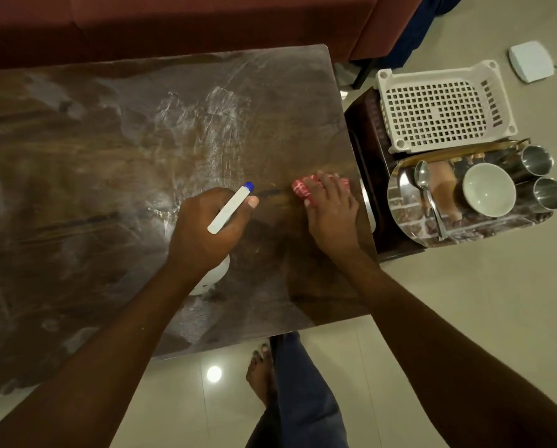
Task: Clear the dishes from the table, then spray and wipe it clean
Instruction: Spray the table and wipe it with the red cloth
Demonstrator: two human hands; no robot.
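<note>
We see the left hand (206, 227) closed around a white spray bottle (230, 208), its blue-tipped nozzle pointing toward 1 o'clock; the bottle's round body shows beneath the wrist at 6 o'clock of that hand. The right hand (330, 210) presses flat, fingers spread, on a red-and-white cloth (303, 189), which pokes out from under the fingertips at 11 o'clock of the hand, near the right edge of the dark wooden surface (109, 156). The nozzle and the cloth lie near each other but apart. Whitish wet smears streak the surface at 12 o'clock of the bottle.

At 3 o'clock of the right hand, off the surface, stands a shiny steel tray (409, 221) carrying one white bowl (489, 189), one spoon (427, 195) and two steel cups (542, 176). One white perforated basket (439, 108) sits at 12 o'clock of the tray. We can read no label or writing anywhere.
</note>
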